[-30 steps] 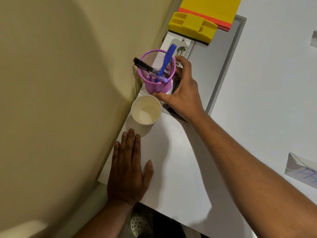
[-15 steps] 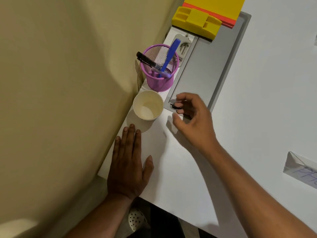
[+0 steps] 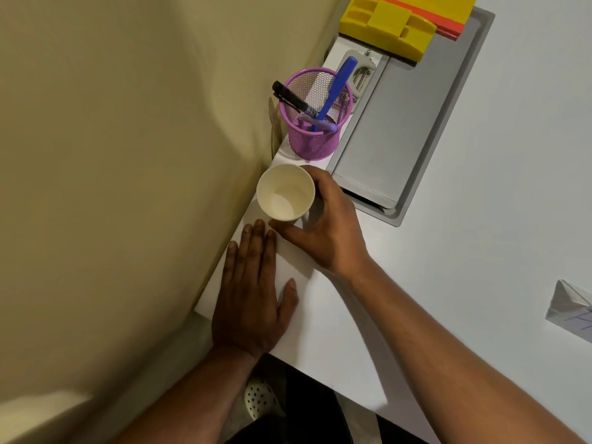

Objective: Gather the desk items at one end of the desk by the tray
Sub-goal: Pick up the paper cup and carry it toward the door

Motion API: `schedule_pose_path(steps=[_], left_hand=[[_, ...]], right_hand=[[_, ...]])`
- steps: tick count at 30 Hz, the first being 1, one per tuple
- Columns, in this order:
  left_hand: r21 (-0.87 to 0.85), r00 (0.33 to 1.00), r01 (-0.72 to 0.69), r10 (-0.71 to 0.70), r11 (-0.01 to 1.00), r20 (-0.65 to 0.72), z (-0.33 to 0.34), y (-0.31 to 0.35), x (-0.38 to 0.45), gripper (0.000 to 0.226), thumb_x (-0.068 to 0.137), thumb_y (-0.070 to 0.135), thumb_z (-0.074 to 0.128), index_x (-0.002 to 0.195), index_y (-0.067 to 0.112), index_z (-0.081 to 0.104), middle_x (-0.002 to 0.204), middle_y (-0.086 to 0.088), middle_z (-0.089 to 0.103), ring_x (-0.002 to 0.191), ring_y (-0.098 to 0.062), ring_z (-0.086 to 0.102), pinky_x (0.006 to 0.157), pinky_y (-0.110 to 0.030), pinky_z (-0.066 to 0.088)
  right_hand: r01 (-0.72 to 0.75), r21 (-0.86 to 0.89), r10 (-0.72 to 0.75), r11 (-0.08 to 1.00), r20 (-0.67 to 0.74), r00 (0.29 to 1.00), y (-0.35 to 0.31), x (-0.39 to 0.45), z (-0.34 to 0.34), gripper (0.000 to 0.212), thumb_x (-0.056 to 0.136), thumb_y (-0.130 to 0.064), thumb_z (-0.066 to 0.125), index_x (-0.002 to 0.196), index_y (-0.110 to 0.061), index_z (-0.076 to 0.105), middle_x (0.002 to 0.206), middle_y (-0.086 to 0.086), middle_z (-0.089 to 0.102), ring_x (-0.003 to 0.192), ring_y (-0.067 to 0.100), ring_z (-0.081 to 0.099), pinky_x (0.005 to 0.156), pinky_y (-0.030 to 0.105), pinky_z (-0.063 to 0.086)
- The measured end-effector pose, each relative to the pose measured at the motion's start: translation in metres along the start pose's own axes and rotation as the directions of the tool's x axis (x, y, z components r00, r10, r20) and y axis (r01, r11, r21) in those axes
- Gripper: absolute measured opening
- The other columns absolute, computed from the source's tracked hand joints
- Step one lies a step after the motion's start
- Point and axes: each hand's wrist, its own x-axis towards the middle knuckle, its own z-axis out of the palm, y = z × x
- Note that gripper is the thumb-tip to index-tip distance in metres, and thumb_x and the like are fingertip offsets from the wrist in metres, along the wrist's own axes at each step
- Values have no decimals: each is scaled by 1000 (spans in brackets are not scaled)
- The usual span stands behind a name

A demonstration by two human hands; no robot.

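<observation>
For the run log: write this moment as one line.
right hand: grips white paper cup | left hand: flat on white desk | purple mesh pen holder: beside grey tray

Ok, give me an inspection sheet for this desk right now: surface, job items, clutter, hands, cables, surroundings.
Surface: white desk with a recessed grey tray.
Job's things: cream paper cup, upright and empty; purple mesh pen holder beside the tray, holding a blue pen and a black marker.
Clutter: yellow plastic clip block at the tray's far end; folded paper card at the right edge.
Hands: right hand fingers curl round the cup; left hand lies flat on the desk.
Cables: nothing seen.
Surroundings: beige wall on the left; perforated white shoe below the desk edge.
</observation>
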Motion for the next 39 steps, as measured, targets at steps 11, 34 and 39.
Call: schedule_pose_path(steps=[11, 34, 39], left_hand=[[-48, 1000, -10, 9, 999, -24, 5, -2, -1, 82, 102, 54, 41, 167, 10, 20, 177, -12, 16, 165, -27, 12, 134, -48, 12], [-821, 985, -162, 38, 548, -169, -236, 90, -206, 110, 74, 35, 94, 157, 48, 23, 160, 7, 49, 136, -10, 56, 102, -34, 58], [-782, 963, -267, 174, 563, -204, -263, 117, -258, 103, 81, 21, 87, 158, 45, 24, 156, 4, 53, 138, -17, 57, 101, -42, 61]], right_hand=[[-195, 67, 190, 978, 76, 979, -24, -16, -36, 80, 77, -30, 93, 144, -19, 50, 138, -8, 60, 120, 5, 57, 95, 10, 46], [-134, 28, 137, 991, -177, 975, -304, -291, -100, 77, 60, -54, 91, 127, -44, 56, 120, -31, 65, 110, -8, 63, 80, 11, 55], [-156, 101, 181, 983, -319, 931, -339, -366, -109, 73, 58, -52, 91, 123, -45, 58, 117, -32, 67, 107, -9, 64, 74, 7, 53]])
